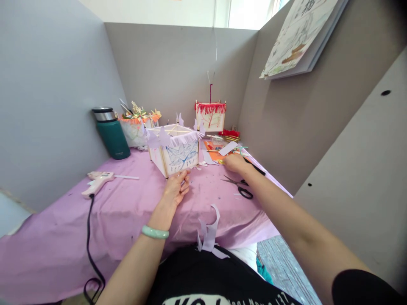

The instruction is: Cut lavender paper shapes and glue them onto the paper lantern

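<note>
My left hand point(178, 186) is just in front of a paper lantern point(182, 156) with thin wooden edges, a blue drawing and lilac fringe. Its fingers are curled in, thumb near the index finger; whether anything small is between them I cannot make out. My right hand point(234, 163) reaches over a pile of craft scraps, its fingertips hidden behind the hand. Near it lie an orange sheet point(212, 149) and a lilac paper strip point(228, 148). Black-handled scissors point(244, 192) rest half open on the pink cloth, under my right forearm.
A pink glue gun point(99, 184) with a cord lies at the left. Behind stand a green bottle point(112, 137), a decorated paper container point(133, 131) and a red-fringed lantern point(210, 117). Lilac paper cuttings point(210, 235) lie on my lap. Grey partitions point(181, 63) enclose the table.
</note>
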Demonstrator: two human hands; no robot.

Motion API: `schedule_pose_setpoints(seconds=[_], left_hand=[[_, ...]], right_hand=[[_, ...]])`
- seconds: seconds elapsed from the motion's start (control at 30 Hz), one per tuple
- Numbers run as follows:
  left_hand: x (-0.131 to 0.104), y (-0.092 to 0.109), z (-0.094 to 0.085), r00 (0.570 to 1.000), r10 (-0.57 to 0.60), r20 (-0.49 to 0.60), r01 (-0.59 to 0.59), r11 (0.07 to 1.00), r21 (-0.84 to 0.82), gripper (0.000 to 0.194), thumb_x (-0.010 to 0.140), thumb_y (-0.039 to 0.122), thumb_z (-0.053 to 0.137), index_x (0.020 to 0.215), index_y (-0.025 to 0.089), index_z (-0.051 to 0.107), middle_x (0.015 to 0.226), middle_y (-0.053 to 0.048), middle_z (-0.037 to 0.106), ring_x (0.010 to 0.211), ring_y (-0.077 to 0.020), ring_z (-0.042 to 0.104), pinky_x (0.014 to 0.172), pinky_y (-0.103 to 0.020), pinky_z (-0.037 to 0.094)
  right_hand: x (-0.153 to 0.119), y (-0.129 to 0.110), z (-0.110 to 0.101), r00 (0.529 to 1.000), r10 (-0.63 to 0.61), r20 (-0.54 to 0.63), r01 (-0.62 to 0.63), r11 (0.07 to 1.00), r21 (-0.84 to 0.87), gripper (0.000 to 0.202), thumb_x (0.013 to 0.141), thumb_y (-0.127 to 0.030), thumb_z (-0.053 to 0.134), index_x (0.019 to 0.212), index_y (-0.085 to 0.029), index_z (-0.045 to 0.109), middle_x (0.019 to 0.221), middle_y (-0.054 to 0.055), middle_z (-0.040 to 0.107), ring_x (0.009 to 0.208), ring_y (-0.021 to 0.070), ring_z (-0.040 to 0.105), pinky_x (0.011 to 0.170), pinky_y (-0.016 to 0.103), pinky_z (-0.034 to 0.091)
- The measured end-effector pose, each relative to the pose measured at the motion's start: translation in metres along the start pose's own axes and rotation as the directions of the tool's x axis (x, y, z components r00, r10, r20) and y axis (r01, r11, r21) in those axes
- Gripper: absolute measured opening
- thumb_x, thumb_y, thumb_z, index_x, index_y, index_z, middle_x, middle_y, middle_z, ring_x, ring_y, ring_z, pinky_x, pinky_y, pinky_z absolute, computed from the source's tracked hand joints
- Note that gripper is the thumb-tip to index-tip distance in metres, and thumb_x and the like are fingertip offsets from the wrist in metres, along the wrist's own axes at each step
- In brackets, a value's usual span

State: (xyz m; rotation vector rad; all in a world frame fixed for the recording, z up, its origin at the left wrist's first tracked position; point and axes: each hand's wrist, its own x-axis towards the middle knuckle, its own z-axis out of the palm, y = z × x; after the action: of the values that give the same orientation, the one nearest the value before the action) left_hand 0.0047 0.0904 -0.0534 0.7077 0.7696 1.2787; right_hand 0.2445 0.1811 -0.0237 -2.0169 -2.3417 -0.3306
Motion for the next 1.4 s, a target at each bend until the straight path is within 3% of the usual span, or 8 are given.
schedule_pose_setpoints(seconds=[0.17,0.27,0.4,0.5,0.67,0.8,1.17,1.4], left_hand=[[-0.005,-0.003,0.0,0.999,0.05,0.017,-0.051,0.997,0.061,0.018,0.081,0.033,0.059,0.083,0.016,0.053,0.043,0.012,0.026,0.03,-0.0025,0.017,0.031,-0.015,0.011],[-0.018,-0.007,0.002,0.991,0.117,0.064,-0.131,0.943,0.306,0.024,0.08,0.041,0.056,0.079,0.017,0.055,0.04,0.011,0.025,0.03,-0.0035,0.016,0.032,-0.017,0.011],[-0.042,-0.014,0.007,0.932,0.227,0.283,-0.362,0.535,0.764,0.02,0.078,0.034,0.058,0.072,0.016,0.065,0.059,0.0,0.06,0.054,-0.0104,0.053,0.05,-0.019,0.036],[-0.056,-0.02,0.011,0.891,0.217,0.399,-0.445,0.236,0.864,0.021,0.081,0.03,0.052,0.081,0.02,0.071,0.079,-0.002,0.07,0.072,-0.015,0.061,0.067,-0.023,0.042],[-0.064,-0.029,0.017,0.887,0.088,0.453,-0.455,0.008,0.89,0.031,0.082,0.034,0.052,0.106,0.026,0.069,0.087,-0.002,0.073,0.076,-0.018,0.064,0.071,-0.025,0.043],[-0.064,-0.033,0.021,0.876,0.016,0.482,-0.476,-0.133,0.869,0.025,0.079,0.031,0.055,0.096,0.031,0.072,0.086,0.0,0.073,0.079,-0.0189,0.065,0.071,-0.025,0.042],[-0.061,-0.044,0.015,0.861,0.109,0.496,-0.486,-0.106,0.867,0.022,0.081,0.024,0.051,0.084,0.027,0.073,0.086,0.002,0.072,0.078,-0.0161,0.063,0.069,-0.025,0.038],[-0.06,-0.036,0.011,0.861,0.15,0.486,-0.496,0.038,0.867,0.021,0.086,0.031,0.044,0.074,0.02,0.058,0.074,-0.002,0.066,0.069,-0.0158,0.059,0.066,-0.026,0.036]], right_hand=[[-0.041,0.009,-0.018,1.0,-0.017,-0.022,0.018,0.997,0.077,0.029,0.088,-0.029,0.047,0.105,-0.018,0.067,0.106,0.01,0.067,0.095,0.0209,0.059,0.075,0.026,0.04],[-0.086,0.015,-0.022,0.985,-0.171,-0.013,0.168,0.948,0.271,0.021,0.084,-0.033,0.051,0.091,-0.025,0.07,0.094,0.001,0.07,0.083,0.0165,0.06,0.065,0.023,0.038],[-0.135,0.024,-0.014,0.993,-0.114,-0.012,0.113,0.966,0.231,0.018,0.081,-0.029,0.053,0.083,-0.025,0.07,0.088,0.002,0.069,0.087,0.0188,0.059,0.063,0.024,0.036],[-0.151,0.029,-0.005,1.0,0.002,0.007,-0.004,0.974,0.226,0.019,0.081,-0.032,0.053,0.089,-0.025,0.069,0.091,0.003,0.068,0.087,0.0197,0.059,0.063,0.025,0.036],[-0.152,0.026,0.003,0.996,0.078,0.036,-0.085,0.954,0.286,0.019,0.083,-0.032,0.051,0.088,-0.023,0.066,0.087,0.003,0.068,0.082,0.0191,0.061,0.062,0.025,0.034],[-0.142,0.02,0.006,0.99,0.13,0.062,-0.142,0.944,0.299,0.015,0.082,-0.028,0.053,0.086,-0.021,0.065,0.085,0.004,0.068,0.078,0.018,0.061,0.059,0.025,0.031],[-0.091,0.014,-0.017,0.992,0.126,0.005,-0.121,0.941,0.315,0.021,0.085,-0.032,0.052,0.091,-0.02,0.068,0.093,0.007,0.07,0.085,0.0195,0.063,0.066,0.024,0.039],[-0.071,0.028,0.009,0.949,0.3,0.098,-0.313,0.934,0.17,0.024,0.08,-0.02,0.054,0.091,-0.007,0.071,0.1,0.023,0.067,0.093,0.0317,0.063,0.072,0.033,0.043]])
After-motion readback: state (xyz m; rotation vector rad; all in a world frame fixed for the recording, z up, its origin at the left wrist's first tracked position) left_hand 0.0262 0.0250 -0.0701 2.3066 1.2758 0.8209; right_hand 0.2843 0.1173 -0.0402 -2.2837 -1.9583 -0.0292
